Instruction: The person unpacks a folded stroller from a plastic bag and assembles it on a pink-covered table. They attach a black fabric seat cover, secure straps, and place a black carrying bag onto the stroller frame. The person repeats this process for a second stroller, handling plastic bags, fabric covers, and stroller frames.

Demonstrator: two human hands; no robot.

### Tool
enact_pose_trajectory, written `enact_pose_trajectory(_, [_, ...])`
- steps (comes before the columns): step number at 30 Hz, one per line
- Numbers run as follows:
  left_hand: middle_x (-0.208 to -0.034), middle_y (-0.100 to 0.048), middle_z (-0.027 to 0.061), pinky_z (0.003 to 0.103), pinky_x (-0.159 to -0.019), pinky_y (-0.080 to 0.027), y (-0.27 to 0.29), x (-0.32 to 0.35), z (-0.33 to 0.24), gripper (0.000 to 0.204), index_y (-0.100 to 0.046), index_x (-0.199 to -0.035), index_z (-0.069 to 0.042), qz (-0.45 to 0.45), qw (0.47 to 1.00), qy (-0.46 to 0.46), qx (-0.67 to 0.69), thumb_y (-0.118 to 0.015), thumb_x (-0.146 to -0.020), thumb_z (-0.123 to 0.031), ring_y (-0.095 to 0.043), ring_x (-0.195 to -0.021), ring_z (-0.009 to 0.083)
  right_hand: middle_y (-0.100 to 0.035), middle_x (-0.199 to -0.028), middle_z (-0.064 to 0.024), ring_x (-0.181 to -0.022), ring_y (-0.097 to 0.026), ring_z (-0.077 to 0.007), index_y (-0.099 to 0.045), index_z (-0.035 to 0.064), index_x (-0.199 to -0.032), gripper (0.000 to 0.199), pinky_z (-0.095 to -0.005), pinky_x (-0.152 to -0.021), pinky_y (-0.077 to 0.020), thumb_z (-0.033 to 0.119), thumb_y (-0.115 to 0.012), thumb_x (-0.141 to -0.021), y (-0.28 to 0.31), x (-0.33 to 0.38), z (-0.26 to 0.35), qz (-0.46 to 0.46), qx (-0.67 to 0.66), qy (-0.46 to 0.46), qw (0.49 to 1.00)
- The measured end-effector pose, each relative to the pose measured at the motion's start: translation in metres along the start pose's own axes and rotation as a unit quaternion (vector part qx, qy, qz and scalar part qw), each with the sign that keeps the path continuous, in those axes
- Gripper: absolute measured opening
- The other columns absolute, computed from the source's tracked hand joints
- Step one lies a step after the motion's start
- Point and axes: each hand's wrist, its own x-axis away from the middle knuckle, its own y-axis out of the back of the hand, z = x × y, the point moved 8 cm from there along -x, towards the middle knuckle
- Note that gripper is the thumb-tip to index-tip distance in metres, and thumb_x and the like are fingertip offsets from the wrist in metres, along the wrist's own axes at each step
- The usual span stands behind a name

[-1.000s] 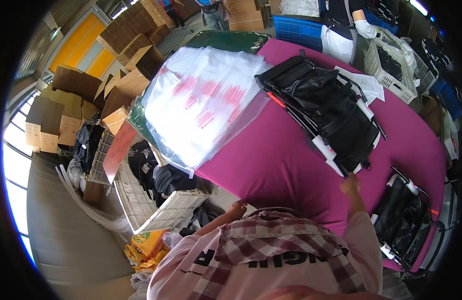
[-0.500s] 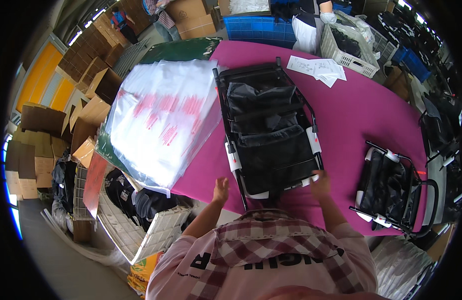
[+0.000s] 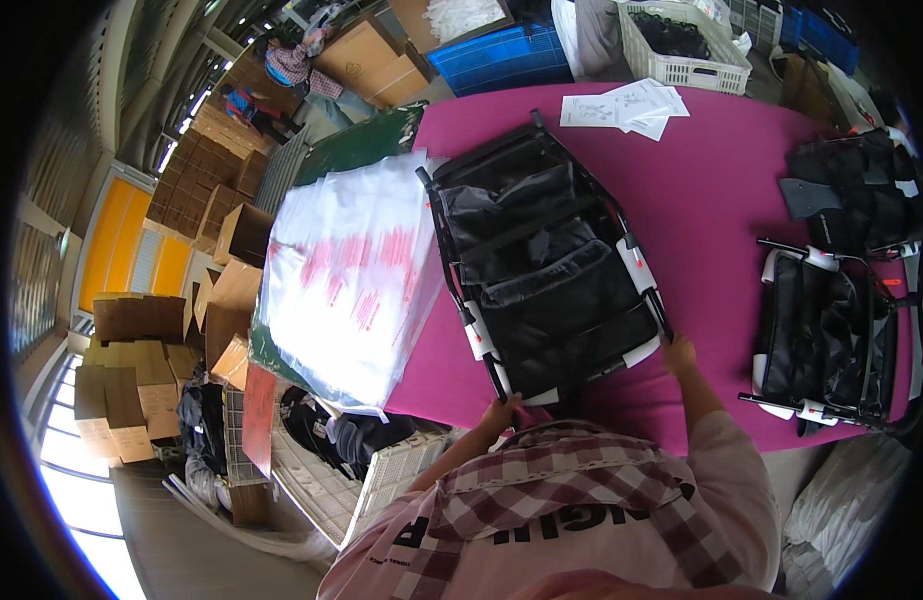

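Observation:
A large black tubular frame with black fabric panels and white corner pieces (image 3: 571,345) lies tilted on the purple-covered table (image 3: 721,180) in front of me. My left hand (image 3: 498,414) is closed round the tube end at its near left corner. At the near right, my right hand (image 3: 678,354) grips the other side tube's end. A smaller black frame with fabric and white joints (image 3: 821,330) lies on the table to my right, apart from my hands.
Clear plastic bags with red print (image 3: 346,270) are stacked at the left. Paper sheets (image 3: 626,108) lie at the far edge. Black fabric pieces (image 3: 856,190) stand far right. A white crate (image 3: 686,55) is beyond the table; cartons (image 3: 131,400) and two people (image 3: 301,70) are left.
My left hand has moved in from beside the frame onto its near left tube. My right hand has shifted to the right tube's end. The frame has turned slightly; my view has shifted.

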Motion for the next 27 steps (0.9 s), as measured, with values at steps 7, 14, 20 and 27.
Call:
enact_pose_trajectory(7, [-0.071,-0.060,0.0104,0.037,-0.058,-0.047,0.066,-0.059,0.067,0.054,-0.056,-0.098,0.003,-0.013,0.998,-0.002,-0.062,-0.062,-0.086,-0.050,-0.059,-0.066,0.0203,-0.062,-0.089,-0.0310,-0.089,-0.059,-0.0502,-0.057,-0.0018,-0.100,0.046,-0.0559,-0.077,-0.0448,0.043,-0.055,-0.090,-0.041,0.029,0.009,-0.020,0.013,0.052,0.998])
enact_pose_trajectory(14, [-0.078,-0.063,0.0172,0.041,-0.060,-0.051,0.158,-0.074,0.053,0.061,-0.045,-0.113,0.003,0.003,0.991,-0.037,-0.132,-0.061,-0.085,-0.049,-0.064,-0.066,0.0300,-0.065,-0.088,-0.0277,-0.090,-0.062,-0.0455,-0.060,0.0010,-0.099,0.041,-0.0519,-0.076,-0.0475,0.040,-0.060,-0.086,-0.099,0.149,0.052,-0.041,-0.053,-0.117,0.991])
enact_pose_trajectory(20, [-0.108,-0.057,0.0242,0.046,-0.083,-0.048,0.238,-0.070,-0.050,0.049,-0.050,-0.119,-0.001,-0.093,0.902,-0.330,-0.262,-0.063,-0.087,-0.035,-0.058,-0.099,0.0417,-0.064,-0.100,-0.0234,-0.098,-0.061,-0.0419,-0.052,0.0023,-0.112,0.053,-0.0490,-0.080,-0.0489,0.045,-0.063,-0.083,-0.125,0.194,0.066,0.035,-0.015,-0.160,0.986])
enact_pose_trajectory(27, [-0.102,-0.059,0.0220,0.043,-0.083,-0.048,0.233,-0.165,-0.133,0.051,-0.047,-0.122,0.003,-0.009,0.927,-0.372,0.042,-0.066,-0.086,-0.028,-0.060,-0.093,0.0365,-0.060,-0.110,-0.0191,-0.103,-0.059,-0.0335,-0.052,0.0010,-0.118,0.048,-0.0424,-0.086,-0.0476,0.028,-0.068,-0.081,-0.019,0.128,0.175,-0.196,-0.086,-0.017,0.977])
